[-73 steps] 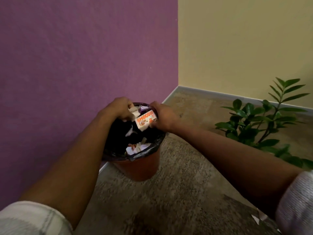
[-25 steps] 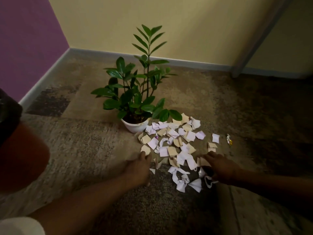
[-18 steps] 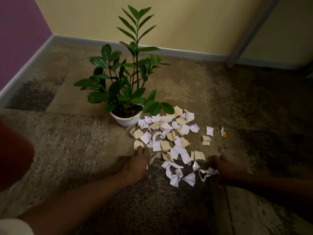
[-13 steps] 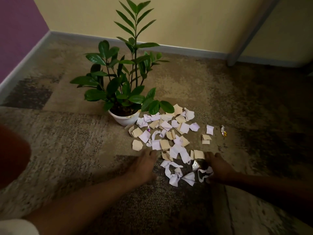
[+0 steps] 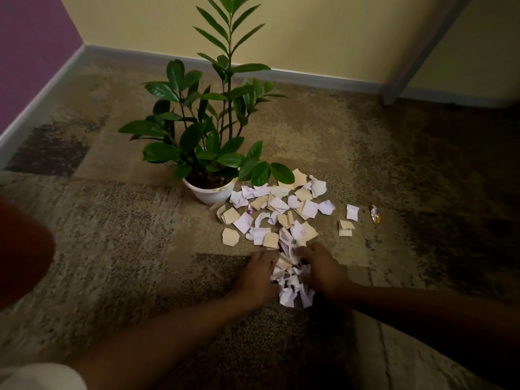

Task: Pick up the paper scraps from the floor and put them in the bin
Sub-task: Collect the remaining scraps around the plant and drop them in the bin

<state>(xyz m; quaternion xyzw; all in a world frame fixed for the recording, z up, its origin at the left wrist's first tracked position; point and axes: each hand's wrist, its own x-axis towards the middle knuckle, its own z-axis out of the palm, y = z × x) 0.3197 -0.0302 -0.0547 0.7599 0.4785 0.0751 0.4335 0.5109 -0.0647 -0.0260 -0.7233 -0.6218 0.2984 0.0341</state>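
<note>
Left hand [image 5: 257, 277] and right hand [image 5: 323, 270] seemingly cup bunched paper scraps [image 5: 291, 280]; fingers hidden, grip unclear.

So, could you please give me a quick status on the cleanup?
Left hand and right hand cupping near scraps together. Most scraps remain on carpet. Potted plant borders the pile.

Carpeted home corner, potted plant [image 5: 213, 130]
</note>
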